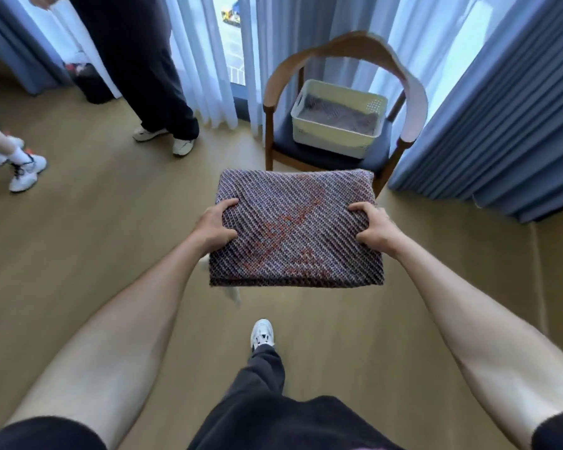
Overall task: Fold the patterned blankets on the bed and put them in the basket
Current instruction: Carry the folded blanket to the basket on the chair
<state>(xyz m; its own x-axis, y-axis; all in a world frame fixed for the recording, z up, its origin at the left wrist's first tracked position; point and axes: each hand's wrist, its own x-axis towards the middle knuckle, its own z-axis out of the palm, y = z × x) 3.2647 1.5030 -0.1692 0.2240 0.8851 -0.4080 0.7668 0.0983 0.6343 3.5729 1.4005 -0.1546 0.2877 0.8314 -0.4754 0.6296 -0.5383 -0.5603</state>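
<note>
Folded blanket [296, 228] carried flat at chest height, well above floor, held out ahead of body. Left hand [213, 227] clamps 9 o'clock edge, right hand [376, 230] clamps 3 o'clock edge; thumbs on top, fingers beneath, likely so folds stay square. Basket [338, 120] waits on chair [332, 151] at 12 o'clock, another blanket already inside. Bystanders' legs at 10 o'clock, clear of path. Judgement: carrying stage, drop-in next.
</note>
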